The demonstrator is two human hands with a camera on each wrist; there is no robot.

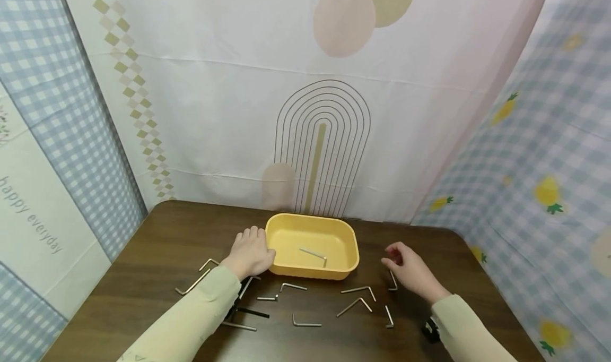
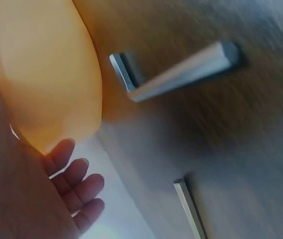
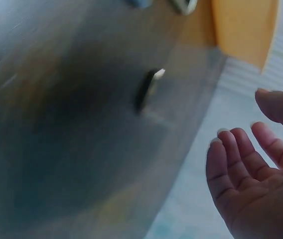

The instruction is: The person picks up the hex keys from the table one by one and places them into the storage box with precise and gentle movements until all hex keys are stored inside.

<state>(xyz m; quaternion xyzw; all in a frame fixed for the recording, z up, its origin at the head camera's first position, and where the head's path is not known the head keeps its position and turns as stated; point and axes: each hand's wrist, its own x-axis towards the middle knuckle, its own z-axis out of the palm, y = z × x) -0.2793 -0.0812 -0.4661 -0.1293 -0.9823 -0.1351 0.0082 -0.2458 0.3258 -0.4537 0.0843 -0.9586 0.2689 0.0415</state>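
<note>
My left hand (image 1: 250, 251) rests against the left end of a yellow plastic bin (image 1: 305, 272), thumb at its rim. In the left wrist view its fingers (image 2: 84, 191) are loosely bent and hold nothing. One silver hex key (image 1: 312, 253) lies inside the bin. To the bin's right, my right hand (image 1: 408, 269) hovers above the table, fingers relaxed and palm empty in the right wrist view. Just below it lies a small hex key (image 1: 393, 281), partly covered by the hand. Another short hex key (image 1: 389, 317) lies nearer the front.
Several more hex keys lie scattered on the dark wooden table (image 1: 191, 229), including a silver one (image 1: 307, 325) at front and a brass-coloured one (image 1: 194, 282) at left. A black object (image 1: 431, 330) is beside the right sleeve. Patterned curtains (image 1: 215, 112) hang behind and at both sides.
</note>
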